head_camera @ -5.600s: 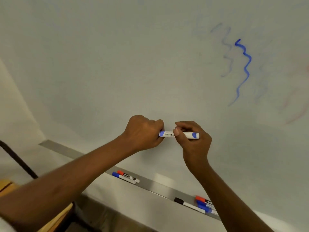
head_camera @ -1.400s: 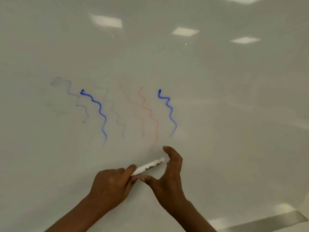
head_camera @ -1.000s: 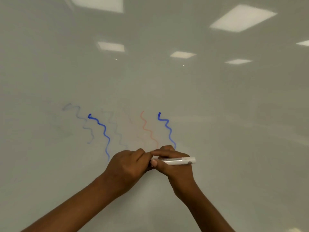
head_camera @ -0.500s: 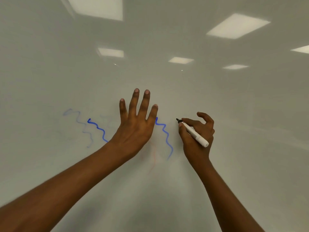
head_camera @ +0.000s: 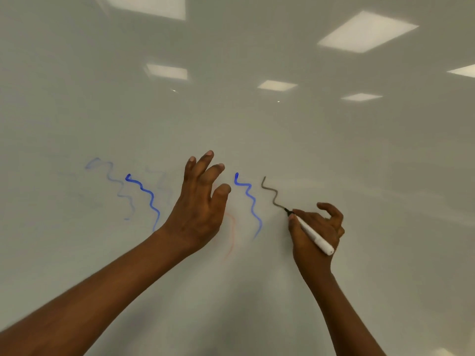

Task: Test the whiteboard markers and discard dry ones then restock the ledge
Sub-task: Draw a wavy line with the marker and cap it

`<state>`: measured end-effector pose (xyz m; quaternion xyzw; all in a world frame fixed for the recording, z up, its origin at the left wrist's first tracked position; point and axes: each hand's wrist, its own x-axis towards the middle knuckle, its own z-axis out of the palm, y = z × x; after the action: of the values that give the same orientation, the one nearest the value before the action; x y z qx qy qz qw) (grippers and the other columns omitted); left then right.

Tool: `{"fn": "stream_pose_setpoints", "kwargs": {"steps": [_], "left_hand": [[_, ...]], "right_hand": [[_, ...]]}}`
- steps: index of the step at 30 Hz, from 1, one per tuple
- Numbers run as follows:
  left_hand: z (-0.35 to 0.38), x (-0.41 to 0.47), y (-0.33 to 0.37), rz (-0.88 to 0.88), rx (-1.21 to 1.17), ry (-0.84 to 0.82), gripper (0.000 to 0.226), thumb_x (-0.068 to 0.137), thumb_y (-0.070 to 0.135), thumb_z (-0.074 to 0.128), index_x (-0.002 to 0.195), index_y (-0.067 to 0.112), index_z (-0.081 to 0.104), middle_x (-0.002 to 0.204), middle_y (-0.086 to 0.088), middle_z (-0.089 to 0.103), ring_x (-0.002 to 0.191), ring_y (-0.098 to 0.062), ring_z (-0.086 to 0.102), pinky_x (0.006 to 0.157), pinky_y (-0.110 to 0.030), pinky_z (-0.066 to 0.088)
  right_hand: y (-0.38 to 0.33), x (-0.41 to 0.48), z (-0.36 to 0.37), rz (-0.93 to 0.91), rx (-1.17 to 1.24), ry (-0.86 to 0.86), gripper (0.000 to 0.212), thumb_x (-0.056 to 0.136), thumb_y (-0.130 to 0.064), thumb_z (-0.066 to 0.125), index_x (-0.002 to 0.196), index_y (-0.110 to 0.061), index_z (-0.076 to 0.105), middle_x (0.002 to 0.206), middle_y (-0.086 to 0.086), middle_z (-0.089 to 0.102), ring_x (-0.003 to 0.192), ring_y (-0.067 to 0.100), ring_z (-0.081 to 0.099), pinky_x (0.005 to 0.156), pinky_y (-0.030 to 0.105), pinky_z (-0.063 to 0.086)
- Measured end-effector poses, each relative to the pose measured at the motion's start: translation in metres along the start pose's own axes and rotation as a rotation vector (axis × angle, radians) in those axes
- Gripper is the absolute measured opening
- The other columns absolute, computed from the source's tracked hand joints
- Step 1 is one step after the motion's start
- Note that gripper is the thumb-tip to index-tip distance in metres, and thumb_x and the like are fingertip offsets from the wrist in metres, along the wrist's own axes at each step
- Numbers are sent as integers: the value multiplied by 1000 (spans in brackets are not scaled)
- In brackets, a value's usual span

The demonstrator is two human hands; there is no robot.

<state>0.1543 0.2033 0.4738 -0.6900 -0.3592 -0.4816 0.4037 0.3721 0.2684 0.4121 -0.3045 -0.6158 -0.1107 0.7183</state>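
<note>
A glossy whiteboard (head_camera: pixel 334 163) fills the whole view, with square ceiling lights (head_camera: pixel 366 32) mirrored across its upper part; no edge or ledge of the board shows, so places can only be told by the marks on it. Along the middle band runs a row of wavy test lines: at the far left a faint, washed-out blue squiggle (head_camera: pixel 113 186); just right of it a strong blue squiggle (head_camera: pixel 145 199); a pale orange line (head_camera: pixel 231 235) partly hidden behind the left hand; a second strong blue squiggle (head_camera: pixel 249 204); and furthest right a grey-black squiggle (head_camera: pixel 272 194), thinner and duller than the blue ones. The right hand (head_camera: pixel 316 232) is closed around a white-barrelled marker (head_camera: pixel 312 233), thumb and forefinger pinching it near the dark tip while the other fingers curl loosely above; the tip touches the board at the lower end of the grey-black squiggle, and the barrel slants down and to the right across the hand, its blunt end clear of the palm. The left hand (head_camera: pixel 200 209) is raised between the two strong blue squiggles, fingers spread and slightly bent, holding nothing in view; whether it touches the board or only hovers near it I cannot tell. Both bare forearms reach in from the lower edge of the view.
</note>
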Motion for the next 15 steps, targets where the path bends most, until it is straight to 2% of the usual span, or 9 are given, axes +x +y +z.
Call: {"fn": "stream_pose_setpoints", "kwargs": {"steps": [2, 3, 5, 6, 8, 10, 12, 13, 15], "left_hand": [[-4, 1, 7, -46, -22, -5, 25, 102, 16, 21, 109, 7, 43, 129, -12, 37, 133, -29, 32, 114, -38, 24], [-6, 0, 9, -42, -29, 5, 22, 101, 15, 22, 107, 8, 42, 127, -11, 38, 129, -29, 36, 109, -34, 32], [-6, -4, 17, 77, -2, 95, 17, 97, 6, 27, 98, 6, 44, 114, -13, 43, 110, -33, 48, 87, -38, 48], [-4, -9, 15, 170, 36, 132, 16, 95, 2, 29, 95, 5, 45, 107, -13, 45, 98, -31, 51, 73, -40, 51], [-3, -15, 12, 211, 114, 141, 15, 92, 0, 32, 94, 6, 46, 97, -10, 49, 76, -25, 51, 53, -33, 45], [-5, -21, 14, 110, 116, 91, 16, 87, 1, 35, 95, 8, 46, 79, -8, 58, 52, -21, 47, 44, -23, 32], [-5, -30, 19, -22, 87, -9, 18, 77, 9, 41, 94, 10, 49, 53, 1, 47, 35, -16, 34, 39, -19, 27], [-5, -36, 19, -87, 39, -38, 22, 75, 17, 44, 92, 8, 53, 52, 6, 41, 35, -11, 29, 36, -19, 31], [-11, -42, 18, -113, -48, -111, 46, 81, 40, 47, 90, -3, 60, 72, 7, 44, 46, -3, 27, 40, -14, 36]], "right_hand": [[7, -15, -4, -28, -32, 0, 17, 83, -23, 61, 76, -17, 74, 69, -13, 63, 118, 9, 46, 87, 48, 35], [10, -23, -5, -48, -48, -16, 18, 84, -23, 61, 76, -16, 74, 69, -13, 63, 117, 13, 47, 86, 49, 35], [13, -37, -7, -85, -59, -48, 18, 85, -22, 60, 76, -14, 75, 68, -11, 63, 115, 20, 50, 84, 51, 36], [13, -43, -8, -108, -66, -72, 18, 84, -21, 60, 75, -14, 75, 67, -11, 63, 114, 23, 52, 84, 51, 36], [9, -50, -10, -98, -62, -150, 19, 84, -23, 58, 74, -18, 74, 66, -13, 62, 115, 21, 51, 86, 50, 34], [-3, -50, -13, -4, -8, -211, 18, 84, -28, 58, 73, -25, 72, 64, -18, 62, 117, 15, 48, 87, 49, 33], [-24, -46, -18, 66, 66, -197, 15, 82, -31, 59, 72, -29, 70, 64, -20, 62, 116, 13, 49, 87, 47, 35], [-38, -42, -21, 81, 104, -170, 15, 82, -32, 60, 72, -29, 71, 65, -19, 63, 114, 14, 50, 86, 46, 38], [-68, -34, -25, 44, 184, -139, 14, 82, -32, 60, 74, -29, 72, 68, -17, 66, 108, 21, 55, 84, 45, 43]]}}
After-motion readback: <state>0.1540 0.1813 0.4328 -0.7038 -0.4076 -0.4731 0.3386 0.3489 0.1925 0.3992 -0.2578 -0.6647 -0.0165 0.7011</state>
